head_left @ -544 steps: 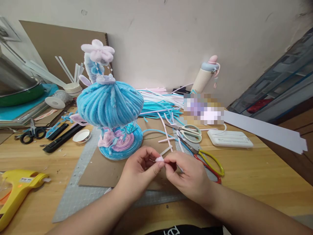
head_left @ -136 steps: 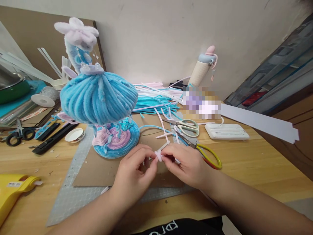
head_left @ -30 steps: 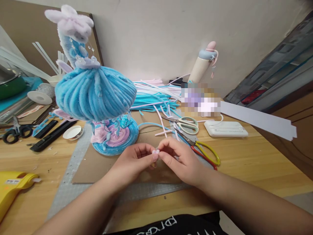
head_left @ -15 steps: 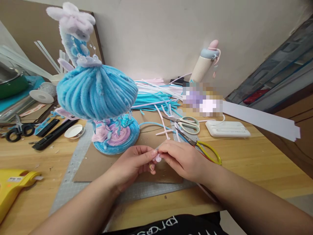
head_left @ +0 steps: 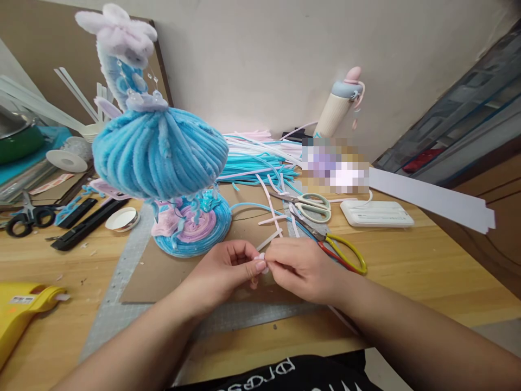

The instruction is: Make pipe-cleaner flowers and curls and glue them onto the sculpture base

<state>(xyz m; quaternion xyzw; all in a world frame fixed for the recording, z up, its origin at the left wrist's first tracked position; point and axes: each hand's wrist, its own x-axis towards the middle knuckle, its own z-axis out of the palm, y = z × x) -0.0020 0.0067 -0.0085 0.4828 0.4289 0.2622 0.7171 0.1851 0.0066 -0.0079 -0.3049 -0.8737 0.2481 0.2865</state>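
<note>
Between the fingertips of both hands is a small, curled, pale pink piece of pipe cleaner [head_left: 261, 257]. My left hand [head_left: 226, 271] pinches it between thumb and forefinger. My right hand [head_left: 301, 270] is closed with its fingertips against the other side of the piece, partly hiding it. A brown cardboard sheet [head_left: 171, 282] lies underneath, on a grey cutting mat [head_left: 106, 320]. Beyond my left hand stands a blue pipe-cleaner lamp-shaped craft [head_left: 160, 155] with a pink flower on top and a round coiled base [head_left: 223, 228].
Right of the hands lie yellow-and-red-handled scissors [head_left: 345, 252] and pale-handled scissors [head_left: 319, 208]. Pipe cleaners [head_left: 254, 168] are piled at the back. A yellow glue gun [head_left: 24, 309], black scissors [head_left: 30, 217] and a paper cup [head_left: 122, 219] sit left. A bottle [head_left: 336, 111] stands behind a white power strip [head_left: 376, 214].
My left thumb has shifted slightly down and right over the small piece. My right hand's fingers have changed position a little against it. The view has moved slightly.
</note>
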